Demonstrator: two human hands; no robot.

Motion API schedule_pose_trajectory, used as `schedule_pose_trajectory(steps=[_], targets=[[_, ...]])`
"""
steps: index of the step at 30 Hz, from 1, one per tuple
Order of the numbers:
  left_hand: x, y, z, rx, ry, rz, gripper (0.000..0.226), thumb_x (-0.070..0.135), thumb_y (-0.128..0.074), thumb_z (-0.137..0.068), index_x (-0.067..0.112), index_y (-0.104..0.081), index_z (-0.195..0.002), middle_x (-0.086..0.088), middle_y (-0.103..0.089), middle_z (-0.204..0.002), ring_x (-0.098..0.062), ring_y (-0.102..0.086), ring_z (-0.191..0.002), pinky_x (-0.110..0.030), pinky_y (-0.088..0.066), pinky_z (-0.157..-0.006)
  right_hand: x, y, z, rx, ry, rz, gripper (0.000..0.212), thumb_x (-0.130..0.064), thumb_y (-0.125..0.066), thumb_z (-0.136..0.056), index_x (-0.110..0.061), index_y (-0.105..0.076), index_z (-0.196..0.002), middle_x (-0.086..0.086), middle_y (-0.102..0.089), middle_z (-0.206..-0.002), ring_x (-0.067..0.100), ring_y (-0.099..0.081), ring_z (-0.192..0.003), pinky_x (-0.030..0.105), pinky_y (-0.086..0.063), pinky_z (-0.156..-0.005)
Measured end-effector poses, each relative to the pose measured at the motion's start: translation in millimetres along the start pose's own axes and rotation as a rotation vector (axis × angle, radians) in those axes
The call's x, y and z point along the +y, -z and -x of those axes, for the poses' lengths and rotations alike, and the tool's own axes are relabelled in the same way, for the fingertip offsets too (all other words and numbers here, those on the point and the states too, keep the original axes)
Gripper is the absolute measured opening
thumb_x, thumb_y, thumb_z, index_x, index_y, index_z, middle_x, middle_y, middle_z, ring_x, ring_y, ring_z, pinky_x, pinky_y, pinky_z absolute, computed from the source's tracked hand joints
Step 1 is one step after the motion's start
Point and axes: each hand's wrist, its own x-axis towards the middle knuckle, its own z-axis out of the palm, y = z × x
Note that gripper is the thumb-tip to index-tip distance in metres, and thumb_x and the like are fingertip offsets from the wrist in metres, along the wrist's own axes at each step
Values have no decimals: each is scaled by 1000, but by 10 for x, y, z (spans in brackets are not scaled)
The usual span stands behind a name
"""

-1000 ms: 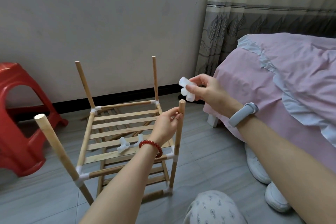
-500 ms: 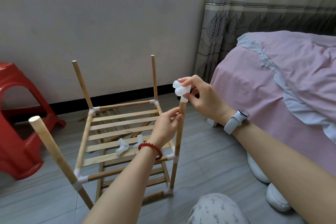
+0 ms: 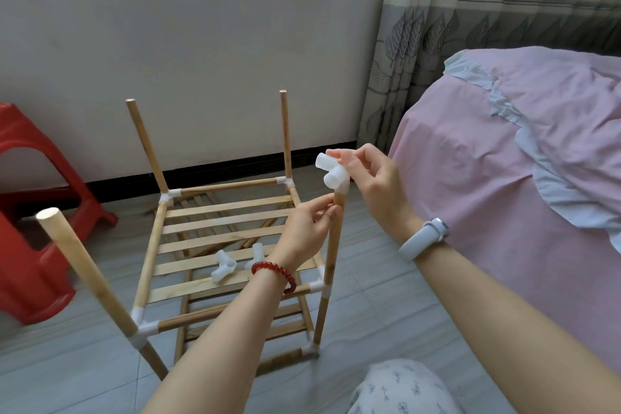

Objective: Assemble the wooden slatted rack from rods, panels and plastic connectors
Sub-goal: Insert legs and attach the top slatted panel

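The three-way plastic connector point(image 3: 331, 175), carried clear of the rod a second ago, is now seated on the upright rod point(image 3: 332, 255) tip, pinched by the right hand point(image 3: 369, 185). Just below it, the rod is gripped by the left hand point(image 3: 309, 228). Pressing home remains.

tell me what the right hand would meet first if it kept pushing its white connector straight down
Probably the top of the near-right upright rod, which the left hand pinches: the right hand holds the connector right on its tip.
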Motion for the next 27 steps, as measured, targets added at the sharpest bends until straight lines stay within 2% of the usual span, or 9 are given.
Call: schedule_pose_trajectory(steps=[2, 5, 8, 11, 13, 15, 17, 23, 27], targets=[[-10, -6, 4, 0, 3, -11, 26, 21, -51, -95, 23, -62, -119, 6, -67, -98, -11, -62, -97, -20, -47, -81, -23, -28, -90, 28, -85, 90, 15, -23, -58, -91, -17, -52, -79, 7, -62, -78, 5, -52, -64, 12, -41, -56], [-15, 10, -15, -15, -6, -26, 26, 21, -52, -95, 23, -62, -119, 7, -67, -99, -10, -63, -96, -22, -47, -82, 4, -59, -178, -122, -251, 46, 17, -23, -52, -94, -19, -51, -111, 12, -64, -95, 17, -59, -81, 19, -45, -65], [-12, 33, -28, -23, -16, -46, 26, 20, -52, -95, 20, -63, -118, 2, -68, -101, -11, -63, -97, -27, -49, -85, 21, -108, -184, -155, -334, 40, 19, -22, -42, -96, -17, -59, -103, 8, -63, -86, 14, -54, -73, 19, -43, -60], [-28, 19, -35, 16, -19, -49, 27, 21, -53, -94, 22, -63, -119, 3, -69, -98, -10, -64, -91, -26, -50, -80, 24, -210, -196, -21, -371, 21, 24, -18, -41, -95, -16, -63, -106, -6, -57, -77, 5, -51, -70, 9, -42, -54], [-41, -7, -37, 53, -36, -71, 24, 20, -54, -94, 23, -66, -114, 9, -67, -85, -4, -60, -75, -21, -45, -68, 29, -292, -170, 105, -385, -2, 25, -16, -42, -93, -22, -66, -96, -9, -58, -75, 7, -53, -74, 15, -45, -67], [-57, -35, -29, 96, -46, -94, 21, 19, -55, -93, 20, -69, -108, 14, -60, -73, -2, -51, -62, -19, -38, -60, 16, -374, -109, 203, -413, 26, 25, -20, -43, -91, -33, -63, -82, -9, -61, -78, 15, -57, -87, 33, -45, -88], [-53, -52, -10, 121, -32, -86, 19, 19, -55, -93, 17, -69, -105, 16, -56, -69, -3, -49, -59, -20, -37, -59, 5, -424, -74, 255, -437, 38, 23, -23, -44, -91, -28, -66, -94, -4, -65, -89, 18, -57, -97, 43, -42, -97], [31, 94, 119, -18, 28, -143, 27, 27, -55, -93, 21, -62, -118, 7, -66, -99, -11, -63, -95, -23, -51, -79, -105, -352, -54, 127, -464, 114, 29, -26, -39, -95, -17, -62, -110, 5, -65, -96, 12, -50, -78, 37, -41, -88], [13, 466, 405, 0, 69, -340, 41, 35, -55, -92, 20, -52, -130, 2, -59, -120, -11, -55, -110, -27, -48, -91, -245, -299, -96, 108, -401, 512, 29, -22, -36, -95, -19, -61, -109, 4, -55, -122, 24, -43, -115, 40, -31, -101]])
